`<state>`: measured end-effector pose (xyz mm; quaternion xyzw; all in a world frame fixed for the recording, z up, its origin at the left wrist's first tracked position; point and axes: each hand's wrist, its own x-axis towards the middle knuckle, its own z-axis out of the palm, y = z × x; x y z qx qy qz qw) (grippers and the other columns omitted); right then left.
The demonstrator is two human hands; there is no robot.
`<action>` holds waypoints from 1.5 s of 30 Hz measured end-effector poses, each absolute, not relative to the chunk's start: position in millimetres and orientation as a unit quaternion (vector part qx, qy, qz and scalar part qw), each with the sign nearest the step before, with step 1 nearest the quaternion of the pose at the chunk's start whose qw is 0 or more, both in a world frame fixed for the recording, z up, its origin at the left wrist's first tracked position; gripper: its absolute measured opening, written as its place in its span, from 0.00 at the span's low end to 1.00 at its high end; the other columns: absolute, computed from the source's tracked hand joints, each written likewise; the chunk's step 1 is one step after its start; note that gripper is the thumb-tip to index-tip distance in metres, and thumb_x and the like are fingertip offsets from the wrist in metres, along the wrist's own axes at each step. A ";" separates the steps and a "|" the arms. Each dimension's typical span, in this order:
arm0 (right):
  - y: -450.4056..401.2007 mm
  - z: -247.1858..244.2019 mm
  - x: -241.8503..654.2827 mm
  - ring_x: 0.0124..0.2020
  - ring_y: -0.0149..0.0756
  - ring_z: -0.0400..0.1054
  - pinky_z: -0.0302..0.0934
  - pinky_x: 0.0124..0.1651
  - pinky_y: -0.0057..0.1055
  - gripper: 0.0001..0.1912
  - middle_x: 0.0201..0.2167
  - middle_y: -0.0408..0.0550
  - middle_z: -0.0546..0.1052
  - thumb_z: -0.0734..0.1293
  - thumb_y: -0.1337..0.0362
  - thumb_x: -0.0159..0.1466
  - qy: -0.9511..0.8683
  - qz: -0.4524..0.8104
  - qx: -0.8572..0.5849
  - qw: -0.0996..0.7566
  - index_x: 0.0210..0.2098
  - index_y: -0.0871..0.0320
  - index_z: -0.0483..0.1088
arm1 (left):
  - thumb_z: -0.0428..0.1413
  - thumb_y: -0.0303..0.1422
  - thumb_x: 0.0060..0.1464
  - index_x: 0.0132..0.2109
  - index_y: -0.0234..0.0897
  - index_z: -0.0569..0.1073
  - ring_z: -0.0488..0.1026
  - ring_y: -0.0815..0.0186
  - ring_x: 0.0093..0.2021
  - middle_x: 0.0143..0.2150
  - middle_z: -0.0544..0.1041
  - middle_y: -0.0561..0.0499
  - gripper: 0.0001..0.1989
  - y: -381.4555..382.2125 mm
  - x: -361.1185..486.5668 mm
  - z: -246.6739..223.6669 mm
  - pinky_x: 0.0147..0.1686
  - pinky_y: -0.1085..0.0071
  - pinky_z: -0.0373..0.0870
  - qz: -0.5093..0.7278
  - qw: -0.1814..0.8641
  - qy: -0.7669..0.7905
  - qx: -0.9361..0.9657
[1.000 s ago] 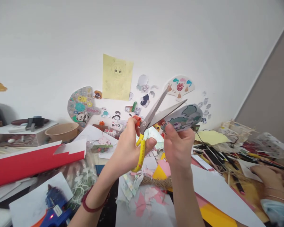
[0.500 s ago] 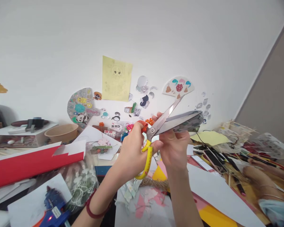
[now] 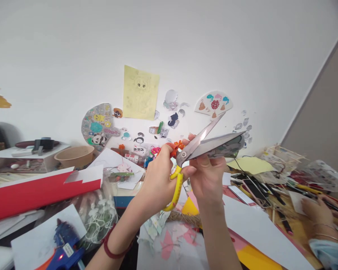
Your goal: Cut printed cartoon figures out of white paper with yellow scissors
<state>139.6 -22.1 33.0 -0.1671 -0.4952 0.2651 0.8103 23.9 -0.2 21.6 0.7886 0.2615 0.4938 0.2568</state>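
Steel-bladed scissors [image 3: 184, 154] with yellow and orange-red handle loops, raised before the white wall [image 3: 169, 37]. Left hand [image 3: 160, 178]: curled about the loops, with the 2 blades standing apart. Right hand [image 3: 207, 182]: thumb and fingers pinching a grey-green illustrated cutout [image 3: 228, 147], which lies partly behind the lower blade; whether its edge sits between the 2 blades cannot be told. Step in hand, as judged: setting the cutout to the blades for trimming. The next move would call for a steady pinch, the edge seated clear of the right hand, and a controlled closing. Below: torn pink paper scraps [image 3: 167, 244].
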 end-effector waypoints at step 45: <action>-50.8 33.8 181.4 0.17 0.30 0.68 0.62 0.18 0.28 0.11 0.18 0.39 0.76 0.73 0.78 0.54 -0.621 0.074 -0.217 0.750 0.23 0.54 0.78 | 0.53 0.48 0.60 0.45 0.42 0.59 0.64 0.64 0.27 0.36 0.71 0.51 0.18 -5.0 -4.9 32.9 0.27 0.68 0.55 0.431 -0.057 0.316 0.843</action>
